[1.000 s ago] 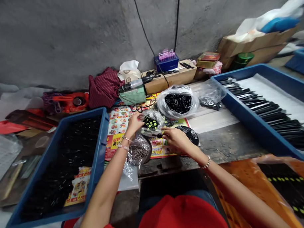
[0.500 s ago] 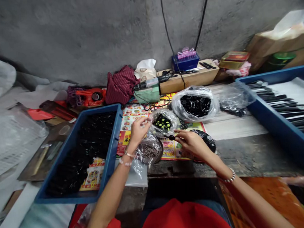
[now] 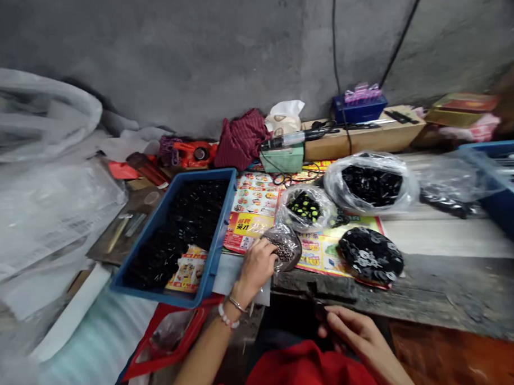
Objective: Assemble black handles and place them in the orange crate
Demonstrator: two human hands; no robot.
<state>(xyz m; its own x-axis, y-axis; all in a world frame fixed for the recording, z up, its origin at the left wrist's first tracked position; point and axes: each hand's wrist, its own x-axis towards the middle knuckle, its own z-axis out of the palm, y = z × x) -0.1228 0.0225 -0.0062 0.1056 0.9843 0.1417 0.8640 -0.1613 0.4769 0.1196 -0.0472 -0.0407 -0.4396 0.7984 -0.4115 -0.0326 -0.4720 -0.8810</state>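
Workbench (image 3: 437, 290) is extending beneath the fingers of the left hand (image 3: 256, 268) and beyond those of the right hand (image 3: 354, 329). Blue tray (image 3: 222, 233), containing black parts (image 3: 158, 255), is standing to the left of the left fingers. Printed sheet (image 3: 255, 195) is lying flat just beyond the left fingers. Large plastic bag (image 3: 409, 184), holding black pieces (image 3: 371, 185), is standing open, beyond and to the right of the left fingers. Round patterned item (image 3: 371, 256) is resting to the right of the left fingers, beyond the right fingers. Small plastic bag (image 3: 328, 208), holding yellow-green-dotted pieces (image 3: 304, 206), is sitting open just beyond the left fingers. Shallow dish (image 3: 297, 257) is lying at the left fingertips, which are bending down into it, partly curled; whether they are gripping anything cannot be determined. Narrow dark piece (image 3: 318, 310) is projecting from the right fingers, which are pinching it, nearly closed, on the near side of the bench edge; its outline is blurring. Metal pieces (image 3: 287, 248) are lying in the dish, beside the left fingertips.
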